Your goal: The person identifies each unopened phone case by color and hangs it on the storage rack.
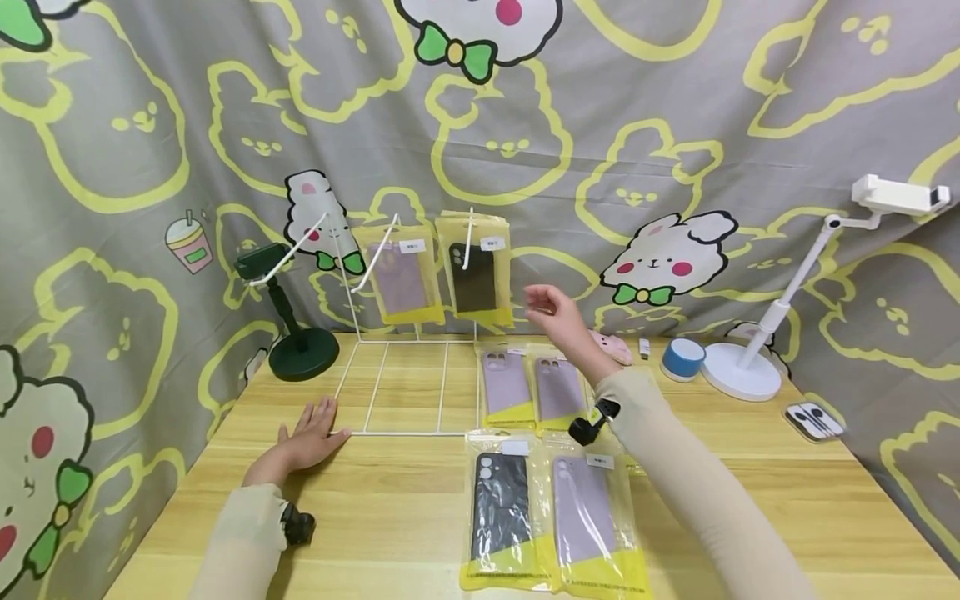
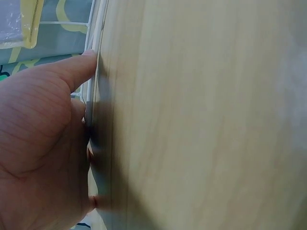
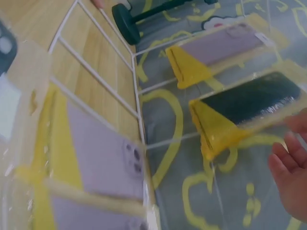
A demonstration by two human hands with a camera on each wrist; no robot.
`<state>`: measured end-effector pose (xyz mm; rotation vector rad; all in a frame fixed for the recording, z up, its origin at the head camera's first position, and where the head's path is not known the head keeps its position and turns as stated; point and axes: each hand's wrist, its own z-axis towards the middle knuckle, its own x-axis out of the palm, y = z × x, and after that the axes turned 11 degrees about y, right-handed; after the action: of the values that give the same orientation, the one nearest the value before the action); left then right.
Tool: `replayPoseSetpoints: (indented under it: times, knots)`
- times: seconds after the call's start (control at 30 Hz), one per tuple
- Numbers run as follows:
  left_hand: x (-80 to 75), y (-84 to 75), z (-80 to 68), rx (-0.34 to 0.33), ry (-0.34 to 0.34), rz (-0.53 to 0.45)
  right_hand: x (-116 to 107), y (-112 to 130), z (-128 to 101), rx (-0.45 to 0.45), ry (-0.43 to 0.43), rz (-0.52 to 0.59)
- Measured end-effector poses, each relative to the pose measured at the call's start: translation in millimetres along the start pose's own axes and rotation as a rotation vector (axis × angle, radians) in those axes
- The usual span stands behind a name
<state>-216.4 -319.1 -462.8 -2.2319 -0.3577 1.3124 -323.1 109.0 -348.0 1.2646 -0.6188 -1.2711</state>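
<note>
Rack (image 1: 405, 392) — wooden table (image 1: 390, 517), seemingly tented.

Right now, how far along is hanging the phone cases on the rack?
Done: two packaged cases, purple and black, hang on the wire rack. In hand: nothing; the right hand is beside the black one, and the left hand steadies the base. Left: four packs on the table.

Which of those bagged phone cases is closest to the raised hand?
The black phone case hanging on the rack's right hook, just beside the right hand. The other black one lies flat on the table, nearer the camera.
</note>
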Motion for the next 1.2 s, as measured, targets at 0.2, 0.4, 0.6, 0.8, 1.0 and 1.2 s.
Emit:
replayPoseSetpoints:
  times: [0.2, 0.4, 0.6, 0.8, 1.0, 1.2]
  knots:
    - [-2.4, -6.6, -3.0, -0.034, 0.019, 0.029, -28, -18, -44, 0.071, 0.027, -0.032]
    - [-4.2, -13.2, -6.0, -0.064, 0.032, 0.081, -48, -32, -101, 0.12, 0.077, -0.122]
    - [-3.2, -13.6, -4.3, -0.059, 0.029, 0.079, -62, -35, -162, 0.269, 0.176, -0.21]
    - [-2.5, -11.5, -6.4, -0.061, 0.029, 0.075, -70, -40, -207, 0.355, 0.336, -0.136]
    - [-2.4, -9.8, -5.6, -0.062, 0.03, 0.077, -64, -55, -229, 0.412, 0.448, -0.026]
    - [-3.1, -12.1, -5.8, -0.067, 0.035, 0.088, -47, -62, -235, 0.395, 0.407, -0.019]
